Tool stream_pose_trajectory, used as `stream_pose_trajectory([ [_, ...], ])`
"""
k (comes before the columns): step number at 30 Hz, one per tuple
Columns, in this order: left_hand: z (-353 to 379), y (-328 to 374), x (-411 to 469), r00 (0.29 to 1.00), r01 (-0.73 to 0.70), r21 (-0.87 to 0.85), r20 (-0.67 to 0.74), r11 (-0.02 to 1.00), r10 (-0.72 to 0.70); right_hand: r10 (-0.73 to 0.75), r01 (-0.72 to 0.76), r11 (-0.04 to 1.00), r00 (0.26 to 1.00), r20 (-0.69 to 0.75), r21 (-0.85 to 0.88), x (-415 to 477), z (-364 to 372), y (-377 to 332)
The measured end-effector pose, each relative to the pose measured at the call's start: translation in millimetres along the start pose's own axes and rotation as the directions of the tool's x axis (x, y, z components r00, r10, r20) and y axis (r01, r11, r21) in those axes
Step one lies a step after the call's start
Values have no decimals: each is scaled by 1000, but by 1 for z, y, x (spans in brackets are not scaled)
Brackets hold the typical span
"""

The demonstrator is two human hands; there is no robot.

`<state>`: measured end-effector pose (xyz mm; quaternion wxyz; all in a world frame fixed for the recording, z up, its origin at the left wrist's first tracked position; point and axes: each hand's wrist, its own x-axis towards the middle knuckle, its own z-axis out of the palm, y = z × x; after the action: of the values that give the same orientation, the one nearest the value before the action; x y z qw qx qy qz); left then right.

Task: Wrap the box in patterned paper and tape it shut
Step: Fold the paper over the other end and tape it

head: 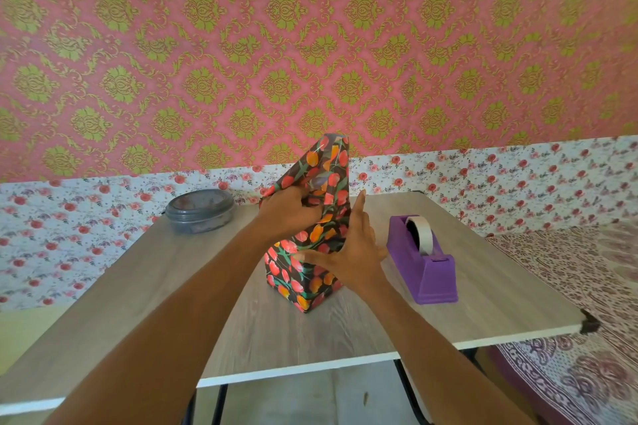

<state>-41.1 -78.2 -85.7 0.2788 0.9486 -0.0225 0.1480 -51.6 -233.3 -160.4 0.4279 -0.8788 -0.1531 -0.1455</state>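
End fold. My left hand pinches the raised tulip-print paper; my right hand, fingers straight, presses the box side (I should crease tight; tape dispenser sits right of that hand).

Table: one flat top in grey-brown wood grain, with a white front edge and dark legs visible beneath. The near right corner carries a dark cap.

Three items stand directly on the top. Box: roughly centre, one corner turned toward the front edge, covered in dark floral paper that rises loose above it. Container: round, grey, lidded, at the far left, well apart from the box. Dispenser: purple, just right of the box without touching it, holding a pale tape roll, its cutter end toward the front edge.
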Motion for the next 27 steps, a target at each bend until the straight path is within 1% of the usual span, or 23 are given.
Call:
stream_pose_trajectory([
  [3, -3, -4, 2, 999, -2, -4, 48, 1000, 2, -51, 49, 996, 999, 19, 71, -1, -10, 7],
  [4, -3, -5, 2, 998, -9, -11, 58, 1000, 9, -64, 63, 995, 998, 4, 81, -3, -14, 10],
  [6, -4, -9, 3, 997, -11, -45, 80, 999, 15, -85, 92, 993, 992, -89, 75, -7, -25, 19],
  [8, -6, -15, 6, 994, -4, -72, 108, 997, 11, -86, 96, 995, 965, -249, 28, -9, -38, 31],
  [9, -6, -18, 7, 993, -5, -85, 119, 996, 15, -67, 65, 998, 937, -342, -15, -11, -45, 38],
  [11, -7, -24, 9, 992, -7, -107, 125, 994, 21, 45, -81, 995, 876, -480, -54, -15, -56, 50],
  [13, -6, -27, 11, 992, -14, -116, 120, 993, 28, 216, -267, 963, 829, -516, -26, -17, -64, 62],
  [15, -4, -26, 11, 991, -27, -123, 123, 992, 42, 368, -435, 900, 802, -470, -36, -18, -73, 77],
  [17, -3, -27, 12, 991, -31, -142, 126, 989, 49, 514, -554, 831, 796, -319, -45, -16, -83, 87],
  [19, -2, -29, 12, 991, -33, -154, 123, 987, 53, 602, -613, 789, 785, -149, -43, -12, -91, 96],
  [20, -2, -30, 12, 991, -34, -164, 124, 986, 55, 617, -623, 781, 781, -96, -51, -6, -93, 103],
  [22, -1, -29, 13, 991, -38, -165, 118, 986, 58, 628, -631, 775, 775, -67, -36, 2, -100, 110],
  [23, -1, -28, 12, 992, -42, -155, 115, 987, 60, 631, -632, 775, 772, -78, 18, 7, -103, 112],
  [25, -1, -27, 13, 991, -38, -152, 119, 988, 56, 604, -591, 795, 792, -84, 138, 12, -109, 113],
  [27, -1, -28, 14, 991, -29, -163, 122, 986, 49, 582, -559, 805, 810, -78, 198, 12, -113, 111],
])
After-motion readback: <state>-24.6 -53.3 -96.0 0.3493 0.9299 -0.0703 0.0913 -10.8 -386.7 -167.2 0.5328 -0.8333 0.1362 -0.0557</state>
